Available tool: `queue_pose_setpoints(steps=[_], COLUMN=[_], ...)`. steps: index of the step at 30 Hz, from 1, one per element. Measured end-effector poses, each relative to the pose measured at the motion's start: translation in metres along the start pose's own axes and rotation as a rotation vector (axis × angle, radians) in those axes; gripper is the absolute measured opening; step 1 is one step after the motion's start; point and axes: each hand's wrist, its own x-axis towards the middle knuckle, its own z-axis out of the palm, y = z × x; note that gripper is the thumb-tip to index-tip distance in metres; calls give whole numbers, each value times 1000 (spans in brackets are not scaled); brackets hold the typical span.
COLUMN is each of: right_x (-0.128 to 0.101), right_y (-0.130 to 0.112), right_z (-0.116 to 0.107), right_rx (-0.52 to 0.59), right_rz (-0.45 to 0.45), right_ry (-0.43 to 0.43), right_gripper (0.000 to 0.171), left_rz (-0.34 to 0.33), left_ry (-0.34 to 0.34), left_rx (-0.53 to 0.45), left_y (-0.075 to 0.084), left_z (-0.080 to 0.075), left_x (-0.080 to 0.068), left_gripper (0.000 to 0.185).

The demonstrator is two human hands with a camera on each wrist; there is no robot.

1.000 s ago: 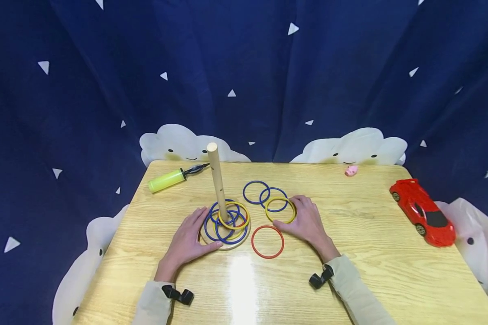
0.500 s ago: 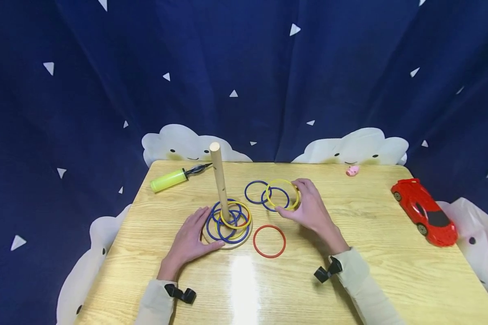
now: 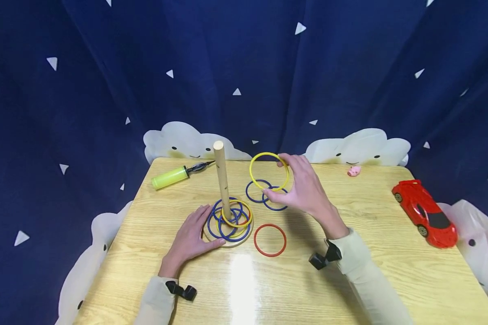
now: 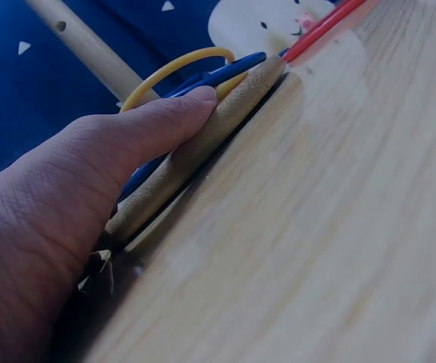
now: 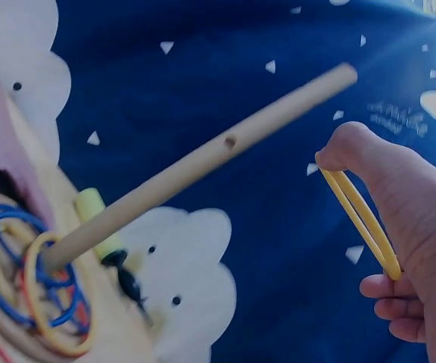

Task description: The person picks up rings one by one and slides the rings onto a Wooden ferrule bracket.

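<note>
A wooden peg (image 3: 221, 178) rises from a round wooden base (image 3: 227, 241) holding several blue and yellow rings (image 3: 231, 219). My left hand (image 3: 189, 239) rests flat against the base's near-left edge (image 4: 203, 144), thumb along its rim. My right hand (image 3: 302, 189) holds a yellow ring (image 3: 268, 170) in the air, to the right of the peg top, pinched between thumb and fingers (image 5: 358, 215). The peg (image 5: 203, 162) is to the left of that ring in the right wrist view. Two blue rings (image 3: 265, 195) and a red ring (image 3: 270, 240) lie on the table.
A yellow-green pump (image 3: 171, 177) lies at the table's far left. A small pink toy (image 3: 354, 171) sits at the far right, and a red toy car (image 3: 424, 213) near the right edge. Dark blue curtain with cloud shapes (image 3: 179, 140) surrounds the wooden table (image 3: 370, 253).
My right hand lifted the yellow ring off the table and carried it up and left toward the peg top. The left hand stayed on the base.
</note>
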Motion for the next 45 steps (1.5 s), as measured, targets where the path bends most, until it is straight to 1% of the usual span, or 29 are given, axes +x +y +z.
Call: queue_pose_setpoints(steps=[4,8,13,16,19,24,29,35,40,45], right_x=[19,36,54,64,74,79,70,46,18,-9], right_y=[-14,-28,-47,-57,-64,-72,-71,-59,-43,-25], right_z=[-7,-15,-21,-20,-15,2,26,57,87,117], right_rx=[45,106,168,169,133,62,-3,-40,-58,-101], right_rz=[-70,-127,-186,-212,-235,-248,-225,-171,-91,5], right_ry=[59,119,158,155,133,60,-43,-160,-263,-368], right_gripper=[84,84,84,85,87,89,91,96,97,100], left_rz=[6,-2,3,5,0,-16,-21,-4,1,-1], left_ry=[14,0,2,5,0,-14,-16,10,16,19], left_rx=[-6,-12,-7,-2,0,-3,4,-2,4,5], left_y=[0,0,-2,-2,-2,-2,-2,-1,0,0], left_z=[-1,0,2,2,3,4,4,2,1,1], left_x=[0,0,1,1,1,1,-1,-2,-2,-1], left_gripper=[116,116,115,115,116,118,117,117,114,114])
